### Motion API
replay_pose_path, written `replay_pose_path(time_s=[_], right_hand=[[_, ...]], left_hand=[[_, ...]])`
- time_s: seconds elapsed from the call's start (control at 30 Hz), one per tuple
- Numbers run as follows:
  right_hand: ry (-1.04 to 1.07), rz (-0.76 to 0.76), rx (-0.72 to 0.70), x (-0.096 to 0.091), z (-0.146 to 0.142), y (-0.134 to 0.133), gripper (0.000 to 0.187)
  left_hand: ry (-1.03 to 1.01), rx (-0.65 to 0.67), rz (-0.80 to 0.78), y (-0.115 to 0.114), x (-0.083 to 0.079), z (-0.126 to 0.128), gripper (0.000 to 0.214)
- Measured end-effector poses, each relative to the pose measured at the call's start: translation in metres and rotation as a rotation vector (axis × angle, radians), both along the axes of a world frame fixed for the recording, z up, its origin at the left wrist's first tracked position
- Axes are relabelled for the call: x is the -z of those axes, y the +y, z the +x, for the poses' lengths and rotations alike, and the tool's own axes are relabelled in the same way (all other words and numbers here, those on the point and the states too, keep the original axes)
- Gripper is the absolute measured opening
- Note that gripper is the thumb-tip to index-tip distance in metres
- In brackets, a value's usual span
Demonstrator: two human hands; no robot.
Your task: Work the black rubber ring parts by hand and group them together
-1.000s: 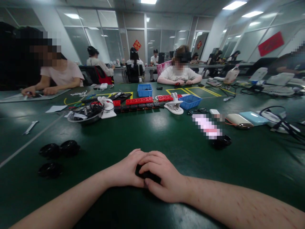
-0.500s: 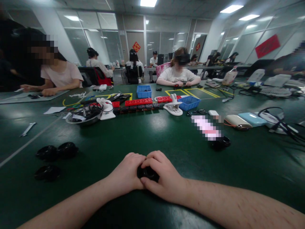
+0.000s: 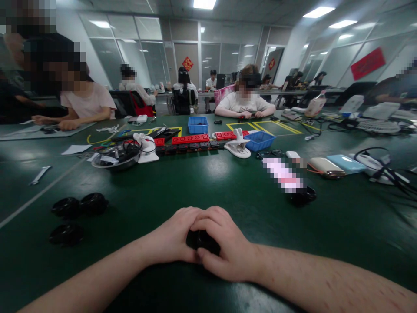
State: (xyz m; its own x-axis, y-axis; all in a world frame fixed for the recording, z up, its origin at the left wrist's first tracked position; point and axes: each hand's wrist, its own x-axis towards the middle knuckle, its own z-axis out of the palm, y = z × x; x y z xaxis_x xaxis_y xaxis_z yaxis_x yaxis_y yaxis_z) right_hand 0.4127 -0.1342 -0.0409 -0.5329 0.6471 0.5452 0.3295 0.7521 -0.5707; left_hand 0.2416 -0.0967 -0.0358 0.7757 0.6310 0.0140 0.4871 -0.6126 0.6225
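Observation:
At the near middle of the green table, both my hands close around one glossy black round part, mostly covered by fingers. My right hand grips it from the right, thumb at the near side and fingers arched over the far side. From the left, my left hand curls round it, its fingertips hidden behind the right hand. Left of my hands lie similar black round parts: one touching or close to another, and a third nearer me. Their exact kind is unclear.
A metal bowl of cables, white clip stands, red power strips and a blue basket line the middle. A blurred-out phone lies right, beside another black part. A person sits opposite.
The black part has turned or tilted slightly between my hands, and my right thumb has shifted a little to the right. A person at the far left has moved their head.

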Motion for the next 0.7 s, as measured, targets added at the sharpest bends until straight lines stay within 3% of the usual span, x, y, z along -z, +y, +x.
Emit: replay_pose_path(time_s=[0.1,0.2,0.33,0.57,0.7], right_hand=[[-0.071,-0.043,0.117,0.0,-0.001,-0.001,0.026],[-0.146,-0.098,0.178,0.001,-0.002,-0.001,0.023],[-0.106,-0.065,0.144,0.004,-0.002,0.001,0.018],[0.027,0.03,-0.026,0.003,-0.001,0.0,0.019],[0.023,0.052,-0.162,-0.001,-0.002,0.0,0.031]], left_hand=[[0.019,-0.157,0.11,-0.008,0.008,0.006,0.047],[0.066,-0.222,0.113,-0.012,0.01,0.01,0.032],[0.066,-0.156,0.089,-0.007,0.009,0.009,0.022],[0.015,0.078,-0.036,0.009,-0.002,-0.004,0.032],[0.026,0.095,-0.149,0.012,-0.008,-0.012,0.045]])
